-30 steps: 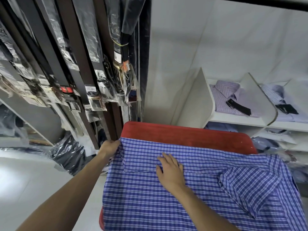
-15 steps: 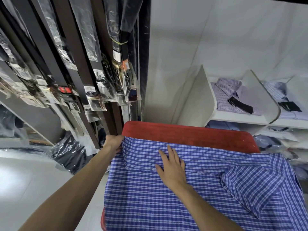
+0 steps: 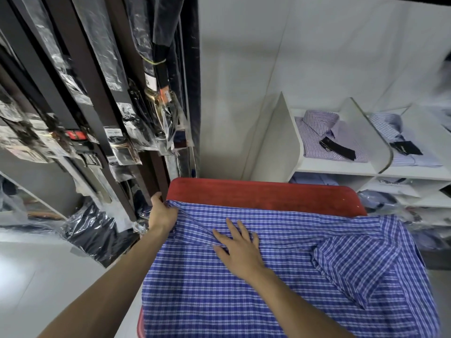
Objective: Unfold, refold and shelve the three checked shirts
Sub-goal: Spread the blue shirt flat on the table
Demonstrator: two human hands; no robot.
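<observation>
My left hand (image 3: 162, 213) grips the far left corner of the blue checked shirt (image 3: 256, 289), fingers curled into the cloth where it reaches the left edge of the red padded table (image 3: 268, 193). My right hand (image 3: 238, 247) lies flat on the shirt with its fingers straight and slightly spread, pressing on a fold line that runs from my left hand toward the right. The shirt is spread across the near part of the table and hangs over its left and right edges; a bare strip of the red top shows along the far edge. One sleeve (image 3: 353, 264) is folded in over the body of the shirt on the right side.

Beyond the table's far right corner stands a white shelf unit (image 3: 288, 142). A folded lilac checked shirt (image 3: 327, 137) with a black tag lies in one upper compartment, and a folded pale blue shirt (image 3: 402, 145) lies in the compartment to its right. To the left, belts in plastic sleeves (image 3: 105, 76) hang on a dark rack.
</observation>
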